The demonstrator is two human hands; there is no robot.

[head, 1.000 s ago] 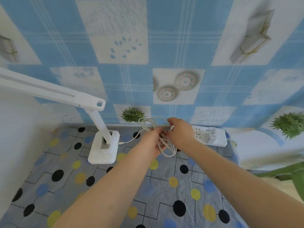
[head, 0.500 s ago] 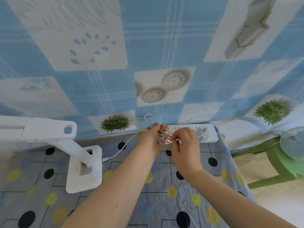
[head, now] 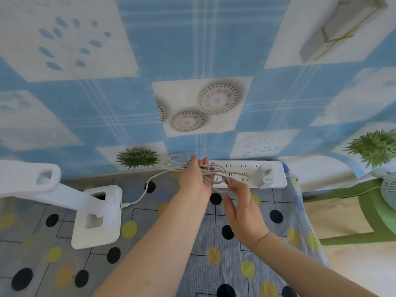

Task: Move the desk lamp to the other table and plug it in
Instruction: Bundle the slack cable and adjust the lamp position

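A white desk lamp (head: pixel 96 215) stands on the dotted tablecloth at the left, its arm reaching out of view to the left. Its white cable (head: pixel 145 187) runs from the base up to a bundle of loops wound around my left hand (head: pixel 192 179). My right hand (head: pixel 242 209) pinches a strand of that cable just below the bundle. A white power strip (head: pixel 276 179) lies against the wall behind both hands, with a white adapter (head: pixel 264 175) plugged into its right part.
The table (head: pixel 225 249) carries a grey and blue cloth with black and yellow dots and ends at the right. Beyond that edge stand a green chair (head: pixel 364 209) and a small fan (head: pixel 389 189). A blue patterned sheet covers the wall.
The view has shifted right and closer. My right hand has dropped lower, away from the bundle, drawing a strand with it. The left hand still holds the loops.
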